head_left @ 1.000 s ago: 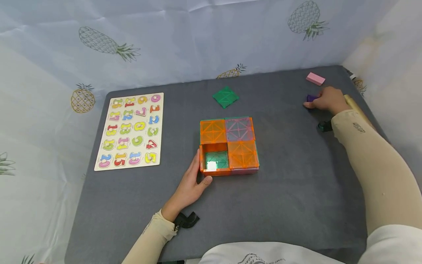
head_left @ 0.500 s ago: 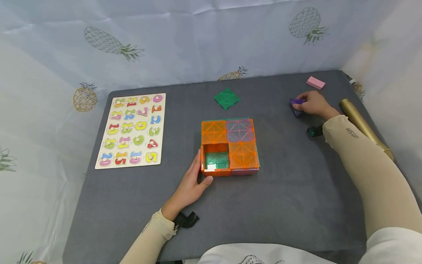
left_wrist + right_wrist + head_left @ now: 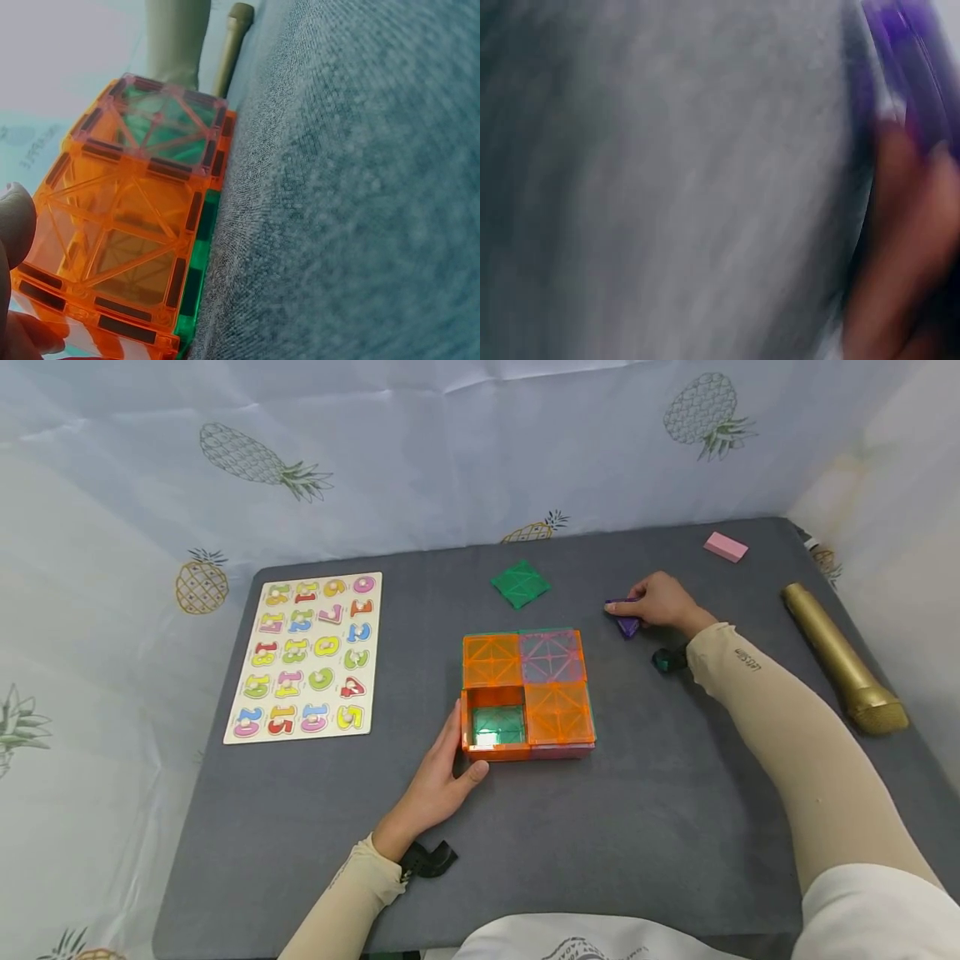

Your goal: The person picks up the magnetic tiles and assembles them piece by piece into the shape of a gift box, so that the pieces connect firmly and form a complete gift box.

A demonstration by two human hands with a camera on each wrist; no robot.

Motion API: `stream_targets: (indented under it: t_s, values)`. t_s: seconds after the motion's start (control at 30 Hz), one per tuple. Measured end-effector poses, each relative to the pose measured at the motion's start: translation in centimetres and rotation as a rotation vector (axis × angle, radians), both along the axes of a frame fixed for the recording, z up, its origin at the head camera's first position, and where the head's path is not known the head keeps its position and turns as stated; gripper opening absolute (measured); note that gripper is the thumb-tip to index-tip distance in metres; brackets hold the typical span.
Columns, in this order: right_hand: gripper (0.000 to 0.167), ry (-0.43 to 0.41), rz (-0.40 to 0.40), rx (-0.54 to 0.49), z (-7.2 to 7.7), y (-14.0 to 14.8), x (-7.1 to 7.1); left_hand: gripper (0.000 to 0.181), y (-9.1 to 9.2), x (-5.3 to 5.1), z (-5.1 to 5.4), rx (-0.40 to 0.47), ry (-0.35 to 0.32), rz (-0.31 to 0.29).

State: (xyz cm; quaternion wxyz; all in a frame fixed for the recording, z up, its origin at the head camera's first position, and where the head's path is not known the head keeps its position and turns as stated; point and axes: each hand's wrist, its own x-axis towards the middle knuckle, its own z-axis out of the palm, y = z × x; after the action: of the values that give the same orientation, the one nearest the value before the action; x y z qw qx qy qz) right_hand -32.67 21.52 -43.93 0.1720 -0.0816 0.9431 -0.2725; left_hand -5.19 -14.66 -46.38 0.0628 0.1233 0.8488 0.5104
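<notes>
A low box of magnetic tiles (image 3: 558,712) stands on the table, mostly orange with a pinkish-purple tile on top and green at its edges. Its near left top square is uncovered, with green showing inside. My left hand (image 3: 431,785) rests against the near left corner, fingers straight along the left side and thumb at the front. To the right, my right hand (image 3: 663,603) pinches a purple magnetic tile (image 3: 628,627) that looks triangular. Motion blurs the purple tile (image 3: 911,64) in the right wrist view. Behind the box lies a green magnetic tile (image 3: 521,583), apart from it.
A wooden number puzzle board (image 3: 303,656) lies at the left of the grey table (image 3: 637,852). Toward the right edge are a pink block (image 3: 725,547) and a gold microphone (image 3: 843,658). A pineapple-print curtain (image 3: 457,452) hangs behind the table.
My right hand has carried the purple tile leftward from the table's right side toward the box. The microphone, partly covered by my arm before, is now in full view. My left hand stays put.
</notes>
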Motion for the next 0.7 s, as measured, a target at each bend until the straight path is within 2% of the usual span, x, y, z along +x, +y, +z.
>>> stream_targets:
  t_s: [0.1,0.2,0.27,0.33,0.43,0.5,0.57,0.7]
  values:
    - [0.072,0.061,-0.062,0.06,-0.4,0.3,0.0,0.089,0.0,0.0,0.0,0.003,0.005,-0.005]
    - [0.088,0.052,-0.109,0.183,-0.4,0.6,0.1,0.09,0.0,0.0,0.0,-0.005,0.006,-0.009]
    - [0.105,0.005,-0.107,0.282,-0.1,0.7,0.1,0.091,0.0,0.1,0.0,-0.004,0.005,-0.007]
    - [0.119,-0.063,-0.073,0.381,0.4,0.7,0.2,0.091,0.0,0.1,0.0,0.0,0.003,-0.005]
    - [0.124,-0.141,-0.018,0.463,1.1,0.8,0.3,0.092,0.0,0.1,0.0,0.003,0.002,-0.004]
    - [0.122,-0.173,0.021,0.468,1.6,0.9,0.4,0.092,0.0,0.1,0.1,0.0,-0.001,-0.007]
    - [0.112,-0.185,0.07,0.418,2.0,1.1,0.5,0.092,-0.1,0.1,0.1,-0.002,-0.004,-0.007]
    - [0.07,-0.178,0.135,0.219,2.3,1.8,0.5,0.091,-0.2,0.1,0.1,-0.004,0.001,-0.008]
